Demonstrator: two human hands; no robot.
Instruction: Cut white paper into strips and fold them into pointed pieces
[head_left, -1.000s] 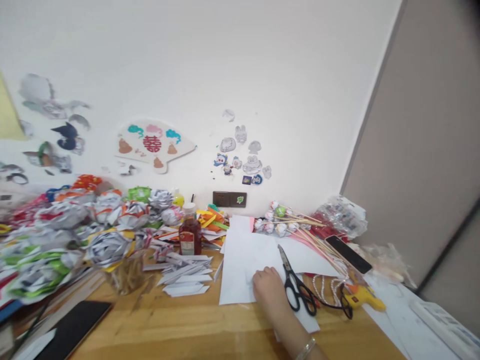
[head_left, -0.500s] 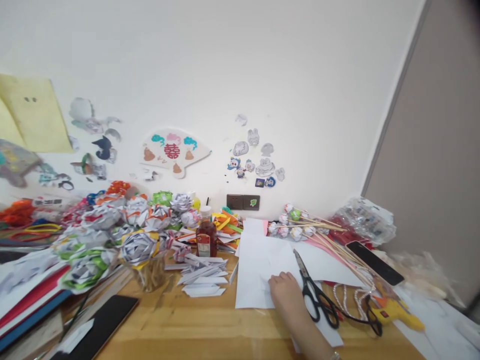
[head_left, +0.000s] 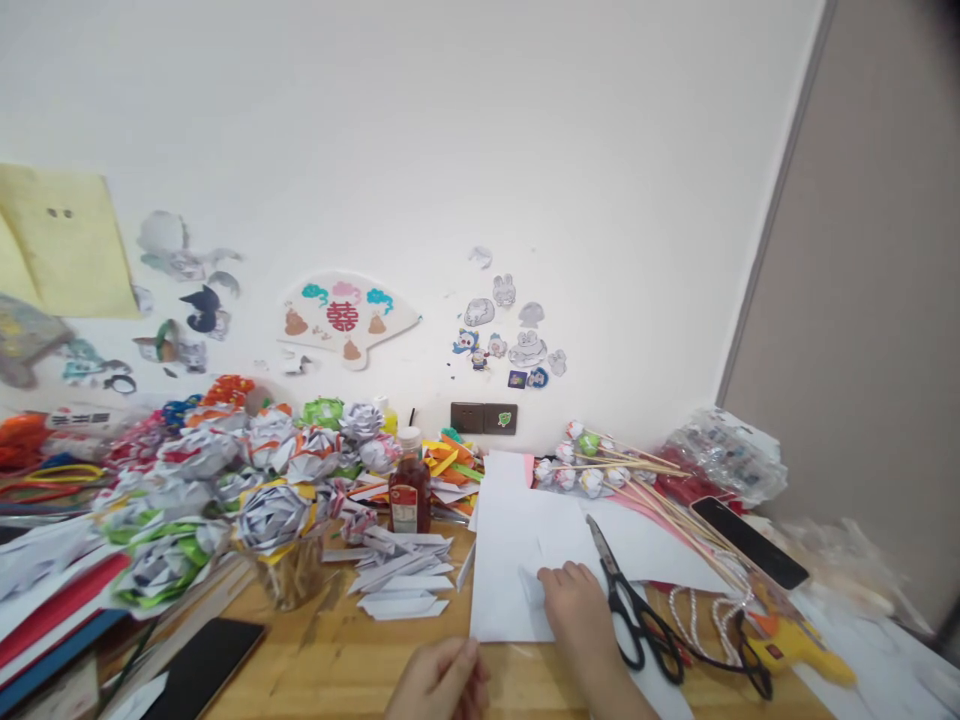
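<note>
My right hand (head_left: 576, 610) is on the white paper (head_left: 506, 560), fingers curled and closed on a small piece of paper (head_left: 532, 588) whose edge shows beside the fingertips. At the bottom, my left hand (head_left: 442, 680) has its thumb against bent fingers, close to the paper's lower left corner. Whatever it may hold is hidden. Black-handled scissors (head_left: 626, 590) lie right of my right hand, blades pointing away. Folded white paper strips (head_left: 405, 570) are piled to the left of the paper.
Several paper flowers (head_left: 274, 512) crowd the left side, one above a clear cup (head_left: 289, 580). A bottle of red-brown liquid (head_left: 409, 490) stands behind the strips. Rightward lie flowers on sticks (head_left: 592, 483), a phone (head_left: 750, 540) and a yellow glue gun (head_left: 802, 650). Another phone (head_left: 206, 665) lies lower left.
My left hand has come into view at the bottom, beside the paper's lower corner. My right hand stays on the paper. The whole view has tilted slightly upward.
</note>
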